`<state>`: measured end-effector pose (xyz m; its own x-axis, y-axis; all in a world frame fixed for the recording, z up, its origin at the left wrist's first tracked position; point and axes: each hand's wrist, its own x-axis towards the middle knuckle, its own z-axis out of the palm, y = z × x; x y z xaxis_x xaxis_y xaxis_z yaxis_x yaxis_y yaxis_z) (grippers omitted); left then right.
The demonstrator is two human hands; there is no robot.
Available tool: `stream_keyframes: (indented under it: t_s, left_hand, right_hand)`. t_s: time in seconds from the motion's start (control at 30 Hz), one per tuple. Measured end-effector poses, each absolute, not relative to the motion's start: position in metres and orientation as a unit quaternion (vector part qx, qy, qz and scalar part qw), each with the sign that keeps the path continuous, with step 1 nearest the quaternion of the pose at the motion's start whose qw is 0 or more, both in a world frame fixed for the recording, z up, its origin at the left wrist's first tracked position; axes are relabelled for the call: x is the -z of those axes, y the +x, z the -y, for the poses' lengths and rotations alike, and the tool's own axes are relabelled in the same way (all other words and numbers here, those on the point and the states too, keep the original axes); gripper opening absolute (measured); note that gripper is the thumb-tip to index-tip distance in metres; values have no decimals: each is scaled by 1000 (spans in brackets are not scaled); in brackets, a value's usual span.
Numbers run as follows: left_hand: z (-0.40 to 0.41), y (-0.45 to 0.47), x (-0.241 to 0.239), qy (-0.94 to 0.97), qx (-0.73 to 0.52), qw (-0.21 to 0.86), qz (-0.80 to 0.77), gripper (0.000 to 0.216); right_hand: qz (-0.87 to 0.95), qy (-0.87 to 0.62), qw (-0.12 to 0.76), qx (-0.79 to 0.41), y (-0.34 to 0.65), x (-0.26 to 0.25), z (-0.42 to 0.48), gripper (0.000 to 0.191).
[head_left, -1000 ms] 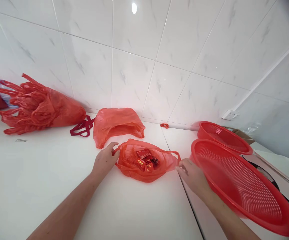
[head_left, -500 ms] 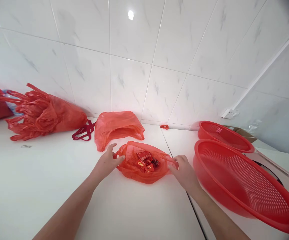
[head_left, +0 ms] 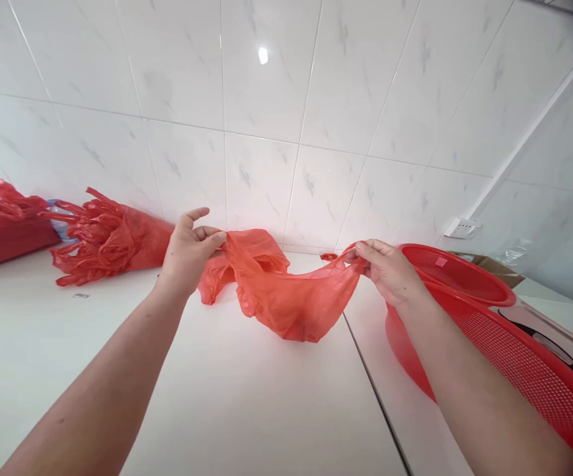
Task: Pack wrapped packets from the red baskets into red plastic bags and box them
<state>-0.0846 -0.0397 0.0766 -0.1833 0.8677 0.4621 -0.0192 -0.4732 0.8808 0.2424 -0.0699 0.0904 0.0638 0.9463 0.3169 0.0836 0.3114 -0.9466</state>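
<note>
A thin red plastic bag (head_left: 299,304) hangs stretched between my two hands, its bottom sagging in the middle. My left hand (head_left: 190,250) pinches one handle of it between thumb and fingers, with the index finger raised. At the other handle, my right hand (head_left: 382,268) is closed on the plastic. The wrapped items inside are hidden by the bag's side now. Behind it, a second red plastic bag (head_left: 261,248) lies on the white table (head_left: 246,410), partly covered by the held one.
A bundle of red plastic bags (head_left: 117,238) and a dark red bag (head_left: 8,235) lie at the left. Two red plastic baskets, a near one (head_left: 504,337) and a far one (head_left: 459,271), stand right. A tiled wall (head_left: 261,178) closes off the back.
Both hands have risen and spread apart, lifting the red bag by its handles. Its opening was wide with red packets visible; now it is pulled taut and the packets are out of sight.
</note>
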Motion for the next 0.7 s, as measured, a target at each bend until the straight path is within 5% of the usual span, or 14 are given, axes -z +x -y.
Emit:
stream_keyframes:
  t_s: [0.23, 0.4, 0.7]
  left_hand:
    - [43, -82, -100, 550, -689, 303, -363, 53]
    - [60, -101, -80, 607, -622, 288, -402, 62]
    - [86, -128, 39, 588, -405, 441, -545, 82]
  right_hand:
    - [582, -388, 613, -367, 229, -117, 62, 22]
    - [626, -417, 568, -336, 238, -81, 72, 25]
    - [665, -504, 421, -356, 263, 30, 75, 83]
